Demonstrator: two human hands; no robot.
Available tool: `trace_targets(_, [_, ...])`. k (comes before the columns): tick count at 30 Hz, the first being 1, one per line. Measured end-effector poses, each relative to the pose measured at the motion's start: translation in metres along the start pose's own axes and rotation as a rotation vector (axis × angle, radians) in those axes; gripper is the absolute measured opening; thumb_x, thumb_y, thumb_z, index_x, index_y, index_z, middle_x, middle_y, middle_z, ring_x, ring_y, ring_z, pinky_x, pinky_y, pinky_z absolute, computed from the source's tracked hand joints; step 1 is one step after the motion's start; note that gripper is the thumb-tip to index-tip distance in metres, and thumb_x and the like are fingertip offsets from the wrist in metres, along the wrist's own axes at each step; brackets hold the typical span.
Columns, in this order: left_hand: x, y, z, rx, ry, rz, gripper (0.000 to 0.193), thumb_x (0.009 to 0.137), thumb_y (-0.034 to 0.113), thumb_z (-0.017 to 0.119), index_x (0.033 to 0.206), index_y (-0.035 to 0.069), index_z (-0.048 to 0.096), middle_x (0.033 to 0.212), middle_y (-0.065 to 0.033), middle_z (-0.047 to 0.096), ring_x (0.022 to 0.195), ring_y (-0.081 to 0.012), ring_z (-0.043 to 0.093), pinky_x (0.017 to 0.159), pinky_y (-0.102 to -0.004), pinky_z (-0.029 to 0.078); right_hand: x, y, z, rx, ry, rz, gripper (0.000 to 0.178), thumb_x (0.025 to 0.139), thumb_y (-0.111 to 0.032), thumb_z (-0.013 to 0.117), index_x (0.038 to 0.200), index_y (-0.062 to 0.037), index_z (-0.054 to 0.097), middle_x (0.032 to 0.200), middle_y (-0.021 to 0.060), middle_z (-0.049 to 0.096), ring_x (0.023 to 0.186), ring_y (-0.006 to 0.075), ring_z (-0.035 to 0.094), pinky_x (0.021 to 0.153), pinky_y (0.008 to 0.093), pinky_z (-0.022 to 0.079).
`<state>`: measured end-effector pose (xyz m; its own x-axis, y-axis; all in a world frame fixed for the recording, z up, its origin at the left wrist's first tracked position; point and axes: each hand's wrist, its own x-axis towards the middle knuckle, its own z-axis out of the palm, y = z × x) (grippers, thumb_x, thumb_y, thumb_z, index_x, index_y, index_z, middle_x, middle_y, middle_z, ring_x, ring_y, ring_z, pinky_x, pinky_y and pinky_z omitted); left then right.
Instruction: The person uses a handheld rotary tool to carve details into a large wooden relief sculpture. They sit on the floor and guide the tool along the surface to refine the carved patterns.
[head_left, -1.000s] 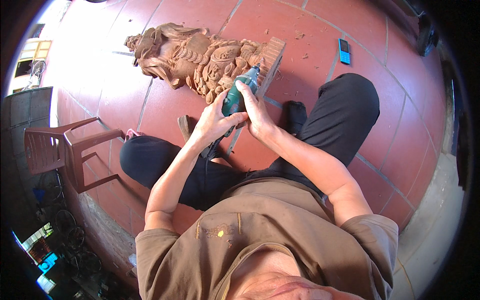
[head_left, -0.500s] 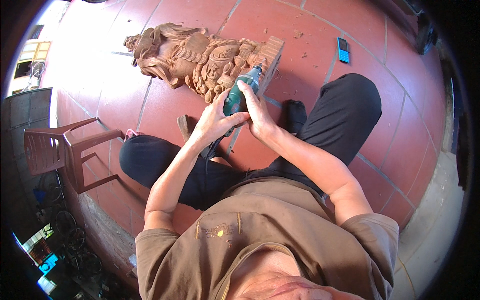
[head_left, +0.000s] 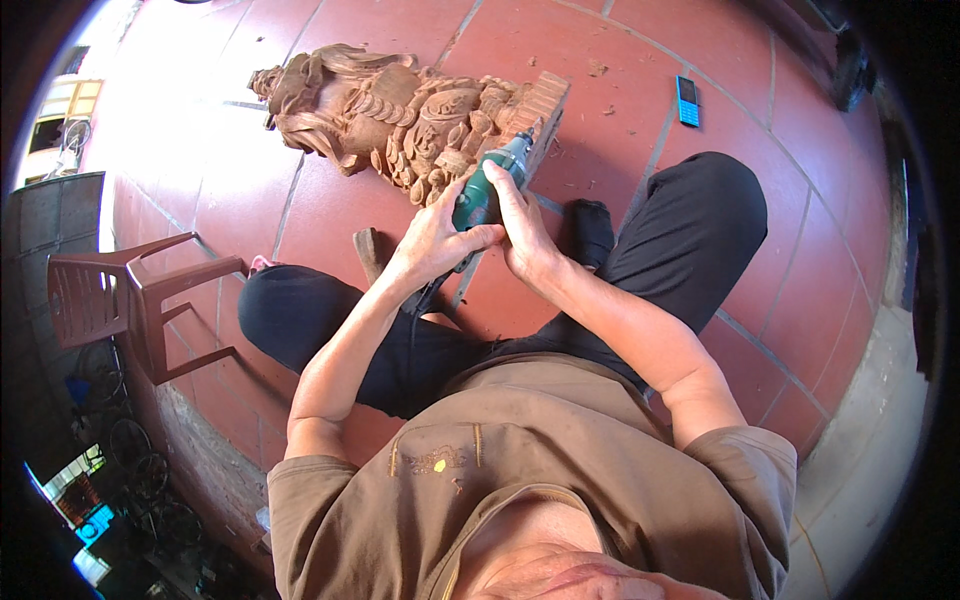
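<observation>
Both of my hands are closed round a green rotary tool [head_left: 474,205] with a grey nose and a thin bit. My left hand [head_left: 434,240] grips its left side, and my right hand [head_left: 521,222] wraps its right side with the thumb near the nose. A carved wooden figure [head_left: 400,115] lies on its side just beyond, its ridged base toward the right. The bit's tip is at the near edge of that base; whether it touches the wood I cannot tell. A dark cord runs back from the tool toward my lap.
A wooden stick or handle [head_left: 370,253] lies left of my left hand. At the left stands a brown plastic chair [head_left: 150,300]. A blue keypad phone [head_left: 687,101] rests on the red tiled floor [head_left: 620,130] at the right, with wood chips nearby. My bent legs flank the tool.
The rotary tool and both hands have shifted very slightly to the right along the figure's base. My grip looks the same.
</observation>
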<state>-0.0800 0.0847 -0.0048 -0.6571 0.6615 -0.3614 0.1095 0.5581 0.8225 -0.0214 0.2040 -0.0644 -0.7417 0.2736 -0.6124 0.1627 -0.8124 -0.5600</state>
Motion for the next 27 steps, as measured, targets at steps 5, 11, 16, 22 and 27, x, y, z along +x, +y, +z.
trace_targets(5, [0.0, -0.007, -0.002, 0.0, 0.041, -0.019, 0.085, 0.074, 0.04, 0.078, 0.139, 0.0, 0.042, 0.107, -0.0189, 0.066, 0.096, -0.0229, 0.065, 0.082, -0.0344, 0.051, 0.002, 0.001, 0.009, -0.013, 0.003, -0.016, 0.043, 0.084, -0.042, 0.069, 0.105, -0.0067, 0.058, 0.089, 0.0042, 0.06, 0.071, 0.0153, 0.062, 0.062, 0.0296, 0.052])
trace_targets(11, [0.0, -0.004, -0.005, -0.046, 0.043, -0.074, 0.083, 0.074, 0.038, 0.078, 0.138, 0.0, 0.043, 0.106, -0.018, 0.066, 0.093, -0.0223, 0.065, 0.081, -0.0342, 0.051, 0.002, -0.002, 0.018, -0.005, -0.013, -0.039, 0.037, 0.085, -0.04, 0.069, 0.101, -0.0075, 0.059, 0.082, 0.0022, 0.061, 0.065, 0.0135, 0.061, 0.057, 0.028, 0.051])
trace_targets(16, [0.0, -0.001, -0.005, -0.063, 0.048, -0.099, 0.081, 0.075, 0.038, 0.079, 0.138, 0.001, 0.043, 0.105, -0.017, 0.066, 0.091, -0.0204, 0.064, 0.078, -0.033, 0.052, 0.004, -0.004, 0.018, -0.016, -0.029, 0.0, 0.035, 0.086, -0.038, 0.068, 0.101, -0.0071, 0.059, 0.083, 0.0021, 0.061, 0.068, 0.0129, 0.061, 0.058, 0.0285, 0.052])
trace_targets(22, [0.002, -0.013, 0.0, -0.022, 0.059, -0.045, 0.082, 0.075, 0.039, 0.079, 0.139, 0.002, 0.043, 0.106, -0.0164, 0.066, 0.09, -0.019, 0.064, 0.077, -0.0321, 0.052, 0.004, -0.002, 0.009, -0.015, -0.039, 0.01, 0.037, 0.086, -0.038, 0.069, 0.102, -0.0071, 0.059, 0.09, 0.0034, 0.061, 0.077, 0.0132, 0.061, 0.065, 0.0292, 0.052])
trace_targets(27, [0.003, -0.008, 0.002, 0.017, 0.043, 0.052, 0.084, 0.074, 0.039, 0.079, 0.14, 0.002, 0.042, 0.106, -0.0155, 0.066, 0.089, -0.0194, 0.065, 0.076, -0.0319, 0.052, 0.001, -0.003, 0.0, -0.018, -0.03, 0.031, 0.041, 0.085, -0.04, 0.069, 0.107, -0.0069, 0.058, 0.096, 0.0035, 0.06, 0.084, 0.0139, 0.06, 0.074, 0.0303, 0.051])
